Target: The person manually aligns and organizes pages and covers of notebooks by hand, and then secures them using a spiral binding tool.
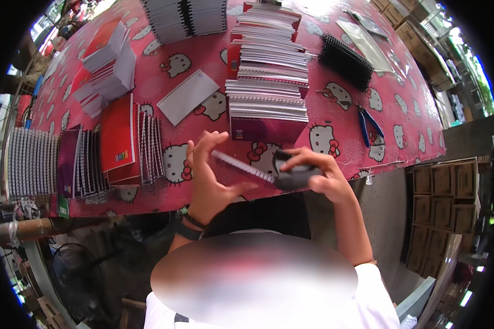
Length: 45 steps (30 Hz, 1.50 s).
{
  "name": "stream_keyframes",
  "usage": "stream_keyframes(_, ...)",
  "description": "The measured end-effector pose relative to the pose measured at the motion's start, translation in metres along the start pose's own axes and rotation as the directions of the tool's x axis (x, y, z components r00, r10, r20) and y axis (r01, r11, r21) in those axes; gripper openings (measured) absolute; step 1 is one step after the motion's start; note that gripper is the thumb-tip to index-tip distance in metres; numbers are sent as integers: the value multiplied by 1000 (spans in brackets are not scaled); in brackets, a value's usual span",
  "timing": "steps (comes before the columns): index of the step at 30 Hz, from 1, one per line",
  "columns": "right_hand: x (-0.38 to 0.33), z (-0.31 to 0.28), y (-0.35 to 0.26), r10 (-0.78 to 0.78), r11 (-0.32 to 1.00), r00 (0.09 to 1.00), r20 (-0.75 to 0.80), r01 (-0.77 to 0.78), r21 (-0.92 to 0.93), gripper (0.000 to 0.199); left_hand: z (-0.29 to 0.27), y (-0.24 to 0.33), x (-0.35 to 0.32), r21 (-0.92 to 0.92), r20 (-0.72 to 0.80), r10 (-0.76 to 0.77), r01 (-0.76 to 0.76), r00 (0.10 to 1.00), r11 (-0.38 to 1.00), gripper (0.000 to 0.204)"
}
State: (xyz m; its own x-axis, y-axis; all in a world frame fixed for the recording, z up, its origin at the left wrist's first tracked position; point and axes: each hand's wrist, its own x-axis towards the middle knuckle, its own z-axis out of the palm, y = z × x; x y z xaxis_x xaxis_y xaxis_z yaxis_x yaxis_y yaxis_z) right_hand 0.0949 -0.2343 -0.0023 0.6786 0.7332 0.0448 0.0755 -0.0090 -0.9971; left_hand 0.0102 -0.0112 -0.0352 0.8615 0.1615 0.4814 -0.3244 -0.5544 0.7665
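Observation:
My left hand (209, 183) is raised at the table's near edge, its fingers and thumb spread apart. Between my hands lies a narrow white spiral-bound edge (242, 166), probably a small notebook seen edge-on; whether my left fingers touch it is unclear. Wrapped in the fingers of my right hand (335, 183) is a dark, rounded object (296, 178), blurred, its kind not clear. It meets the right end of the spiral edge. Just beyond my hands runs a long row of notebooks (268, 101) with a purple cover at its near end.
Spiral notebooks with red covers (118, 134) stand at left beside more bound ones (33, 162). A loose white pad (188, 97) lies mid-table. Black coils (346, 61) and blue-handled pliers (369, 126) are at right. Cartons (444, 189) stack beyond the pink tablecloth (411, 115).

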Motion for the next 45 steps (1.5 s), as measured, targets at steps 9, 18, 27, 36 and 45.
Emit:
stream_keyframes(9, 10, 11, 0, -24, 993, 990, 141, 7, 121, 51, 9, -33, -19, -577, 240, -219, 321, 946, 751, 48)
stream_keyframes(18, 22, 2, 4, 150, 983, 988, 35, -146, -111, 46, 10, -25, -7, -323, 233, -204, 274, 951, 906, 44)
stream_keyframes(27, 28, 16, 1, -24, 956, 996, 85, -2, 292, 57, 12, -28, -13, -383, 312, -190, 307, 931, 872, 39)
stream_keyframes(36, 38, 17, 1, 37, 992, 992, 123, -52, 119, 53, 8, -24, -8, -325, 338, -251, 362, 907, 873, 40)
stream_keyframes(45, 25, 13, -13, -47, 998, 998, -45, 45, -36, 66, 11, -34, -16, -399, 277, -141, 248, 950, 883, 40)
